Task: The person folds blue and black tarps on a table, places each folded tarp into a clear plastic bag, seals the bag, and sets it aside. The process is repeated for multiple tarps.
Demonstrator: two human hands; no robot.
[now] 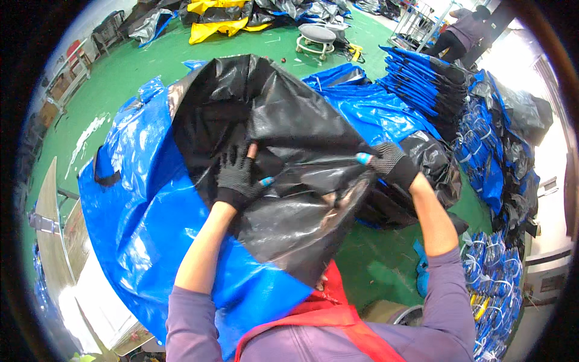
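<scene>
A large glossy tarpaulin [283,114], black in the middle and blue on its left and lower side, spreads before me. My left hand [236,175], in a grey and black knit glove, lies on the black part with its fingers stretched apart. One fingertip is bare, and a blue wrap covers the thumb tip. Gloved the same way, my right hand [393,163] grips the right edge of the black part, its blue-wrapped thumb on top. The fingers under that edge are hidden. A short black strap [107,176] is on the blue side.
More blue and black sheeting [377,105] lies beyond my right hand. Folded blue stacks [416,78] and tied bundles [491,265] line the right. A round grey stool [316,37] stands on the green floor [145,63]. Another person [464,35] bends at the far right.
</scene>
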